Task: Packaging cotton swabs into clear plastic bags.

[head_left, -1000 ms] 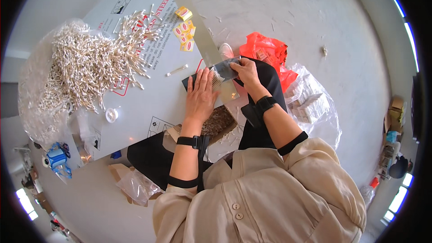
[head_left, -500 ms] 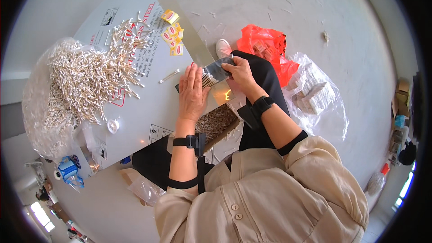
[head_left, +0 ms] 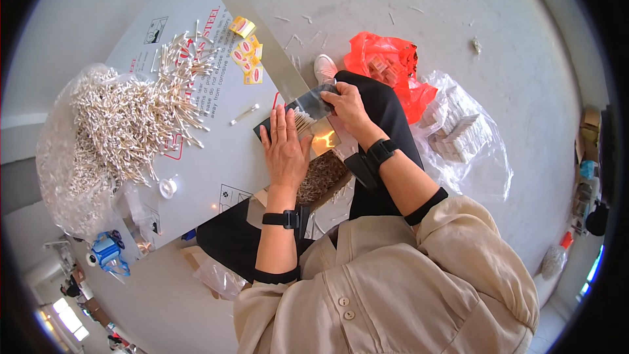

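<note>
A dark, shiny plastic packet point(head_left: 316, 105) lies at the table's edge, with a row of cotton swabs point(head_left: 303, 122) showing at it. Whether the swabs are inside or on top I cannot tell. My left hand point(head_left: 286, 151) rests flat over the packet's near left part, fingers stretched, beside the swabs. My right hand point(head_left: 348, 110) pinches the packet's far right end between thumb and fingers. Just left of my left fingertips, a small clear tube-like bundle point(head_left: 245, 114) with white ends lies on the table.
A large heap of swabs point(head_left: 118, 118) spills from a clear bag on the table point(head_left: 196, 190). Yellow cards point(head_left: 249, 59) lie near the far edge. An open box of swabs point(head_left: 322, 178) sits below my hands. Red point(head_left: 386, 69) and clear point(head_left: 488, 164) bags stand on the floor, right.
My left hand has slid slightly down and right, its fingers spreading a little. My right hand keeps its pinch on the packet, almost in place. The view has shifted slightly.
</note>
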Tool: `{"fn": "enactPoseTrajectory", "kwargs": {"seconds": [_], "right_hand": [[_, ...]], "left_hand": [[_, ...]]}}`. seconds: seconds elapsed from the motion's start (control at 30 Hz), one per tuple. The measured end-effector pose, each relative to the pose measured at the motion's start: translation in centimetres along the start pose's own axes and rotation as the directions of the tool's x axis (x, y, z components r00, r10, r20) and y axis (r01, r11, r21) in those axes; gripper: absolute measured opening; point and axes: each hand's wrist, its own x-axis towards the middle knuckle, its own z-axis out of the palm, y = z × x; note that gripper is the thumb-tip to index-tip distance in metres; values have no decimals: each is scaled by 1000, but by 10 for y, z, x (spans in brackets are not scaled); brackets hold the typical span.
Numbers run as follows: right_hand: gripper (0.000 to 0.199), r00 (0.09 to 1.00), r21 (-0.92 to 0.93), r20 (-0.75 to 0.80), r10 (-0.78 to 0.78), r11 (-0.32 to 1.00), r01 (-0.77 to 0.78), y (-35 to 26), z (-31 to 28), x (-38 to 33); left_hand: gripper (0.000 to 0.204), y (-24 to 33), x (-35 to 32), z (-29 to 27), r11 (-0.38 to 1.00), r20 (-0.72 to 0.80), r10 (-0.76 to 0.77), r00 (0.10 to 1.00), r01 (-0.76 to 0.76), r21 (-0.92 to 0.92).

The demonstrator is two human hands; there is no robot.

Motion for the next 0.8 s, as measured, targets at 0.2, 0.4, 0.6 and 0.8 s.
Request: {"fn": "enactPoseTrajectory", "kwargs": {"seconds": [0.2, 0.4, 0.6, 0.8], "right_hand": [[14, 999, -35, -11, -30, 999, 30, 0, 1, 0], [19, 982, -220, -59, -177, 962, 160, 16, -2, 12], [22, 972, -322, -49, -230, 925, 202, -4, 7, -2], [23, 985, -364, 30, -172, 915, 171, 2, -3, 7]], "left_hand": [[67, -6, 11, -1, 998, 22, 51, 998, -52, 30], [69, -3, 17, 0, 996, 46, 85, 995, -86, 33], [76, -7, 26, 2, 996, 10, 92, 996, -92, 14], [77, -12, 31, 2, 984, -5, 177, 984, -177, -18]]}}
